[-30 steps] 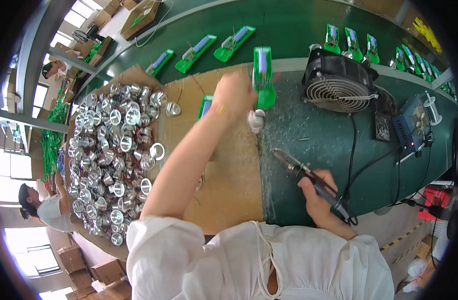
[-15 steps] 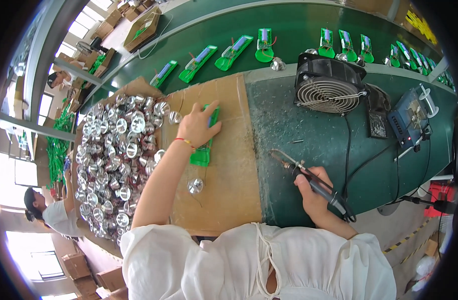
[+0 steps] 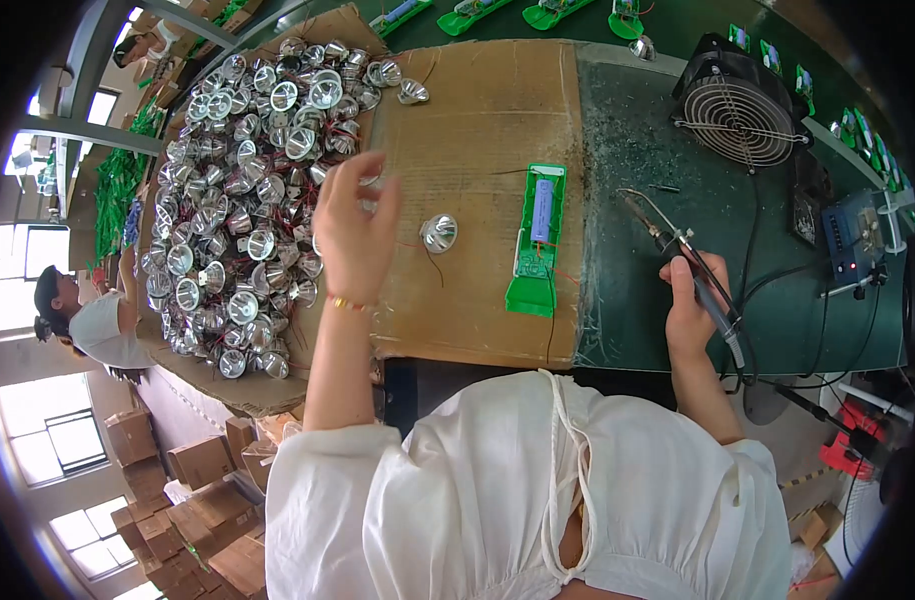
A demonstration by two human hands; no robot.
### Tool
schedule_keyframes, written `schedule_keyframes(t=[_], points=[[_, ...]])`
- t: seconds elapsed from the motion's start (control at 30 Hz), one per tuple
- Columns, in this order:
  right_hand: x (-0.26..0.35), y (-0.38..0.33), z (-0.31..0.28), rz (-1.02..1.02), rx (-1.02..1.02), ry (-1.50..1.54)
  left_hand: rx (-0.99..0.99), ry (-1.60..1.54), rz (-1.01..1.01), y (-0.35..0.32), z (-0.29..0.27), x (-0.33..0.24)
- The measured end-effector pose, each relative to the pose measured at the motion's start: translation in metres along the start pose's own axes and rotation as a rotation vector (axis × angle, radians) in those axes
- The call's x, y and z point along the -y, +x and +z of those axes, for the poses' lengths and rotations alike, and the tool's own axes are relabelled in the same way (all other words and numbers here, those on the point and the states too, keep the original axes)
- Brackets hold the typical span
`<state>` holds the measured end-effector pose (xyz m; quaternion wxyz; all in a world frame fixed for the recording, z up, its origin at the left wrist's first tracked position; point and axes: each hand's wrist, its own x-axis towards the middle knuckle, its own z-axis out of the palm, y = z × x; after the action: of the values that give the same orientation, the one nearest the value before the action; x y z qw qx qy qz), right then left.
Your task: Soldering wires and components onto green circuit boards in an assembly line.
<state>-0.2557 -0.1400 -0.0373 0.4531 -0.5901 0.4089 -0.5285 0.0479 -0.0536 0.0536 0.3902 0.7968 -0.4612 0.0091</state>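
Note:
My left hand (image 3: 357,235) is raised at the right edge of a heap of silver lamp reflectors (image 3: 260,245), its fingers apart and holding nothing that I can see. Right of it, one loose reflector (image 3: 439,233) with a thin wire lies on the brown cardboard (image 3: 457,320). Farther right on the cardboard lies a green lamp housing (image 3: 530,295), with a blue-violet battery cell (image 3: 542,212), a small circuit board and thin wires in it. In my right hand (image 3: 692,305) is a soldering iron (image 3: 712,300), its tip pointing up and left over the green mat.
A black fan (image 3: 742,115) with a wire grille stands at the back right, beside a blue soldering station (image 3: 852,240) with cables. More green housings (image 3: 557,12) line the far belt. Another person (image 3: 102,315) works at the far left, near cardboard boxes (image 3: 212,500).
My left hand has let go of the green housing and moved left to the reflector heap. The housing now lies at the cardboard's right side. The whole view has shifted; the iron stays in my right hand.

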Motion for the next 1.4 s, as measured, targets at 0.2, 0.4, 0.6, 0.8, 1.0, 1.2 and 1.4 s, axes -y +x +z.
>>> schedule_keyframes(t=[0.2, 0.4, 0.6, 0.8, 1.0, 1.2, 1.4], points=[[0.013, -0.004, 0.001, 0.028, 0.015, -0.022, 0.184, 0.722, 0.786, -0.066, -0.017, 0.017], [0.014, -0.009, 0.011, -0.032, 0.045, -0.015, 0.191, 0.366, 0.552, -0.065, -0.004, 0.023], [0.047, -0.026, -0.014, 0.077, 0.168, -0.005, 0.618, -0.426, -0.309, -0.084, 0.015, -0.013], [0.045, -0.038, -0.006, -0.02, 0.282, 0.091, 0.497, -0.446, 0.034, -0.101, 0.051, -0.024], [0.05, -0.035, -0.008, 0.123, 0.297, 0.125, 0.466, -0.39, -0.031, -0.076, 0.056, -0.013], [0.047, -0.039, 0.005, 0.147, 0.357, 0.173, 0.494, -0.499, -0.22, -0.08, 0.031, -0.01], [0.049, -0.037, -0.002, -0.174, 0.295, -0.07, 0.531, -0.502, -0.133, -0.083, 0.052, -0.012]])
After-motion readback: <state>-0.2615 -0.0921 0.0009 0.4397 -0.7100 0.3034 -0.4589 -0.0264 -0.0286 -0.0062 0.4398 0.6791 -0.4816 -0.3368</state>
